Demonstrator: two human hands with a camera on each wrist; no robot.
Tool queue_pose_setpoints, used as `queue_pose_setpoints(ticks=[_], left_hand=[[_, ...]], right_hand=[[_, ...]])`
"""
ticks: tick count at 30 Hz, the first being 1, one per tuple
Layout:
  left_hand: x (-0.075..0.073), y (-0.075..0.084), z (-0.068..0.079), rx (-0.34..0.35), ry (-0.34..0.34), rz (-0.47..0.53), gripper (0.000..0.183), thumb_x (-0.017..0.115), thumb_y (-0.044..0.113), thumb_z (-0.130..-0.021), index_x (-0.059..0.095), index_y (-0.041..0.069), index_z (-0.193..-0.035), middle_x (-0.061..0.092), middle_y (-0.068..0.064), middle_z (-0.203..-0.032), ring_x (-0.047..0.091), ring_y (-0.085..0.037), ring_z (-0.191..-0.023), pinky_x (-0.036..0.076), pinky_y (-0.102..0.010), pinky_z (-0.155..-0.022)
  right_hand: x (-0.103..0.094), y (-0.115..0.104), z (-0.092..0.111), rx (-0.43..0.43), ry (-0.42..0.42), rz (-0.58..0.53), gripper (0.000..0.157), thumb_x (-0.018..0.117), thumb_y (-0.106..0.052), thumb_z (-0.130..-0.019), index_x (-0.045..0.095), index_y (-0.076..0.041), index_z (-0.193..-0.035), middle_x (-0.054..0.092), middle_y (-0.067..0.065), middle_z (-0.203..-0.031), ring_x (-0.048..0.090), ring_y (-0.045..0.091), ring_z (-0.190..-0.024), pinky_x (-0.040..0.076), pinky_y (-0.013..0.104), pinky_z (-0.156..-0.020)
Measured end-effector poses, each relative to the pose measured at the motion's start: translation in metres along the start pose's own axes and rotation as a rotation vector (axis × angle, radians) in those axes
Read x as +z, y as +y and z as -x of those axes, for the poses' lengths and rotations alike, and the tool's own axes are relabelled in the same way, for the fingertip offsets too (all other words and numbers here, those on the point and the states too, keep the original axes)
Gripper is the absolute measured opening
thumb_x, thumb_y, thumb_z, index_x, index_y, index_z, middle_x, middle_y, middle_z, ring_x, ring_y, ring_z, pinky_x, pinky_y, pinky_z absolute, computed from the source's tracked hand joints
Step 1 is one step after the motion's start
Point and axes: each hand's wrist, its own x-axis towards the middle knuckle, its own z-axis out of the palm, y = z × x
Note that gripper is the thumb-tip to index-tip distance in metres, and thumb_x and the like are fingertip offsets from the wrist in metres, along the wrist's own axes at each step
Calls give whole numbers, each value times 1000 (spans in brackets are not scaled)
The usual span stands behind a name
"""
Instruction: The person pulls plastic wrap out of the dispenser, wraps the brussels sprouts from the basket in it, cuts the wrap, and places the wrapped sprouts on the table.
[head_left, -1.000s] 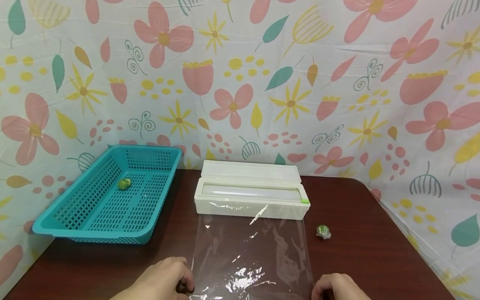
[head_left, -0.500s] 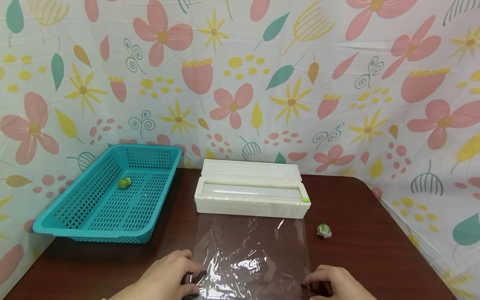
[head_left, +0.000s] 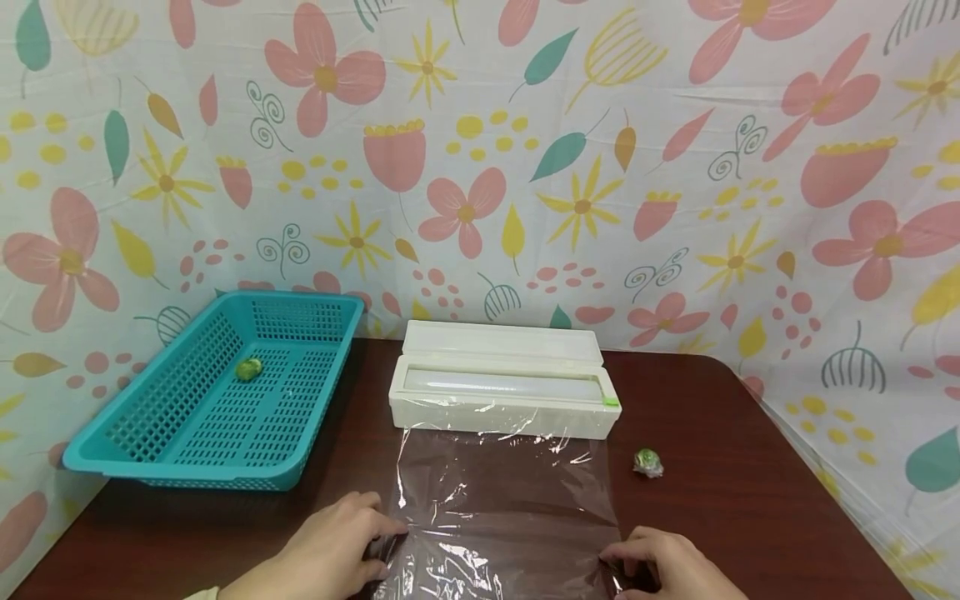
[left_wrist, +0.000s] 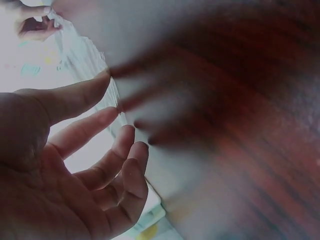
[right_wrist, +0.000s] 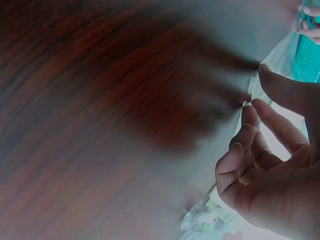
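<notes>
A sheet of clear plastic wrap point(head_left: 510, 492) runs from the white wrap dispenser box point(head_left: 498, 421) toward me over the dark table. My left hand point(head_left: 330, 546) touches its left edge, thumb and index fingertips apart on the film. In the left wrist view the left hand's point(left_wrist: 95, 160) other fingers are loosely bent. At the right edge my right hand point(head_left: 671, 567) touches the wrap likewise; in the right wrist view a gap separates that hand's point(right_wrist: 280, 145) thumb and index tips. Right of the box lies a small film-wrapped green ball-like item point(head_left: 647, 462).
A teal plastic basket point(head_left: 187, 475) stands at the left, with one small green-yellow round item point(head_left: 248, 368) inside. The box's lid point(head_left: 502, 343) is up at the back. A floral cloth point(head_left: 480, 167) hangs behind the table point(head_left: 720, 467).
Both hands have moved slightly forward and inward with the wrap's edges, and their fingers have spread from a closer grip. The wrap now shows more creases. Basket and box stay put.
</notes>
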Motion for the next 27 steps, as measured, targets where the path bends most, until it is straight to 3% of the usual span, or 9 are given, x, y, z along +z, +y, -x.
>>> queue_pose_setpoints(ticks=[4,9,13,15,18,21,24,27], left_hand=[[0,-1,0,0,0,19,41,95,20,-75,83,23,-115,41,15,-81,43,-9,-78,41,-29,-61],[-3,0,1,-15,-21,70,40,93,16,-78,83,23,-116,44,14,-81,44,-7,-76,42,-29,-62],[-7,0,1,-25,-27,120,37,91,15,-80,83,24,-115,47,15,-82,44,-5,-74,43,-29,-62],[-9,0,1,-19,-30,139,36,91,15,-82,83,24,-115,48,16,-83,45,-4,-74,44,-29,-63],[-14,1,1,0,-60,191,35,89,14,-83,82,21,-117,50,17,-84,47,-3,-75,47,-28,-65],[-26,5,3,29,-122,267,33,88,14,-85,81,19,-117,52,16,-83,49,-2,-75,48,-27,-67],[-50,12,6,48,-177,365,34,87,19,-86,80,17,-120,59,19,-88,54,-2,-79,51,-27,-71],[-89,20,10,78,-184,439,40,85,27,-90,76,16,-127,66,19,-97,61,-3,-85,55,-29,-75]], right_hand=[[-6,-28,0,-7,-7,-17,29,83,-15,-92,78,-9,-119,55,-18,-88,48,-1,-70,43,25,-55],[8,20,2,-87,43,12,28,81,-25,-95,78,-22,-122,57,-19,-89,47,-4,-68,42,21,-53],[13,42,1,-77,52,27,29,82,-28,-95,78,-27,-123,58,-19,-90,50,-3,-68,43,21,-52],[13,40,1,-62,47,8,28,81,-27,-95,78,-27,-123,59,-18,-90,50,-2,-67,44,21,-52],[9,25,0,-16,54,-38,26,82,-28,-95,79,-28,-120,60,-18,-90,51,-2,-67,46,22,-53],[1,-5,-1,-29,84,-51,23,82,-21,-94,80,-21,-116,61,-17,-89,51,-1,-67,47,23,-54],[-6,-36,-2,-70,113,-30,20,81,-12,-93,79,-12,-114,61,-15,-90,51,0,-68,46,25,-53],[-11,-51,-3,-84,145,-7,19,82,-10,-92,80,-10,-111,63,-15,-92,52,-1,-70,45,23,-55]])
